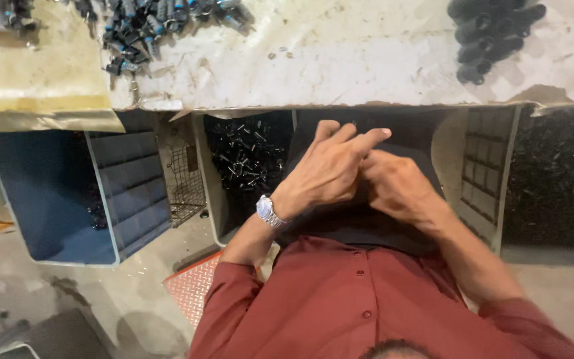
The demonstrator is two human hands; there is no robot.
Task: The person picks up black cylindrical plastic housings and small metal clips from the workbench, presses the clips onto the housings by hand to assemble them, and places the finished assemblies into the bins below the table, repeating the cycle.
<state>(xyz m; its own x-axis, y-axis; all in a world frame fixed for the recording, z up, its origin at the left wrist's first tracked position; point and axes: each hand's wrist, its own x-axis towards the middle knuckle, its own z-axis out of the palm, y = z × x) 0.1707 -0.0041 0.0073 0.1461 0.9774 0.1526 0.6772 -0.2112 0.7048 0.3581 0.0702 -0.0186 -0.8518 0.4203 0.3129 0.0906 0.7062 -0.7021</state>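
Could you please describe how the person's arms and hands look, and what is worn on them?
Both hands are bare, without gloves. The left hand has a silver metal wristwatch with a link band on its wrist. The right hand wears nothing that shows. Both arms come out of a dark red buttoned shirt, whose sleeves are rolled up near the elbows, leaving the forearms uncovered.

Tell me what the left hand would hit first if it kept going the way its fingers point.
The left hand points up and right. Beyond its fingertips lies the worn white workbench edge, probably the first contact, though depth is unclear and the hand may be lower.
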